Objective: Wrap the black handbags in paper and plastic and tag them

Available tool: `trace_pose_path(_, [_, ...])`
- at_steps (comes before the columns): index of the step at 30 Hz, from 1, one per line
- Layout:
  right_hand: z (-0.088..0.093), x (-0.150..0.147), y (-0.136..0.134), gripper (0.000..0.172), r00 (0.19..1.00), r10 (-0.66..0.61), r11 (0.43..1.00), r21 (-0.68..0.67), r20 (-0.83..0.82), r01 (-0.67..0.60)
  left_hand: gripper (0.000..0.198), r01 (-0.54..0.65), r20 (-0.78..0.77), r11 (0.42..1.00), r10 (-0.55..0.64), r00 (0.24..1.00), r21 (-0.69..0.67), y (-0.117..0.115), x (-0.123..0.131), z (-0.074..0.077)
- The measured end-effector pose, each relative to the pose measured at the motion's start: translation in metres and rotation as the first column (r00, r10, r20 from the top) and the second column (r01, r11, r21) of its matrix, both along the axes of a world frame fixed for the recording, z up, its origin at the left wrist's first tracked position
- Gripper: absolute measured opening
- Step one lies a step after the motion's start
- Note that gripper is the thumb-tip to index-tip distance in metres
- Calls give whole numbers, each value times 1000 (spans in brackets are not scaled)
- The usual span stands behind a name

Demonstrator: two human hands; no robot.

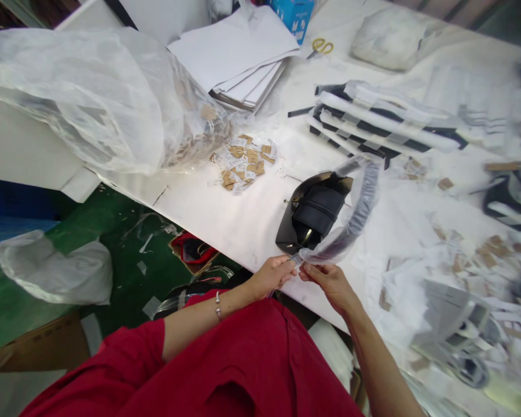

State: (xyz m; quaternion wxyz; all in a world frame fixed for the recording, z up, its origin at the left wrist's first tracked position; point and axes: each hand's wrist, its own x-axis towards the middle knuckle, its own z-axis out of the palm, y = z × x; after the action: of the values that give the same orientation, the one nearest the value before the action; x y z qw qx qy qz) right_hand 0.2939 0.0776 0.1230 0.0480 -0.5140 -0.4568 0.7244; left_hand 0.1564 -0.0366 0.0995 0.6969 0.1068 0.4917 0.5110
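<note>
My left hand [272, 274] and my right hand [329, 280] meet at the near edge of a white table [226, 214]. Both pinch the end of a long clear plastic sleeve [359, 204] with a dark strap inside. The sleeve arches up and away over a black bag [313, 215] lying on the table just beyond my hands. My fingers are closed on the sleeve's end. I wear a red top and a bracelet on the left wrist.
Small brown tags [245, 163] in clear bags lie left of the black bag. Wrapped black-and-white straps [375, 123] are piled further back. A stack of white sheets [238, 55], yellow scissors [321, 46] and a big crumpled plastic bag [91, 98] lie beyond. Loose wrappers litter the right side.
</note>
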Motion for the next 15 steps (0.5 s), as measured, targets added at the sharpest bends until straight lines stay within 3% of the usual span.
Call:
trace_pose_path(3, [-4,-4,-3,42,1000,-26,999,24,10,26,47,33,133,999,-31,991,-19,1,-4,0])
trace_pose_path(7, [-21,-14,-15,25,989,-80,982,181,123,57,44,71,258,997,-60,964,-33,2,-5,-3])
trace_pose_path(10, [-35,-19,-24,17,973,-156,956,273,172,105,44,83,263,995,-68,962,-47,3,-4,-5])
trace_pose_path(15, [-38,-21,-29,17,969,-209,958,225,135,175,46,72,190,996,-60,980,-54,3,-1,-3])
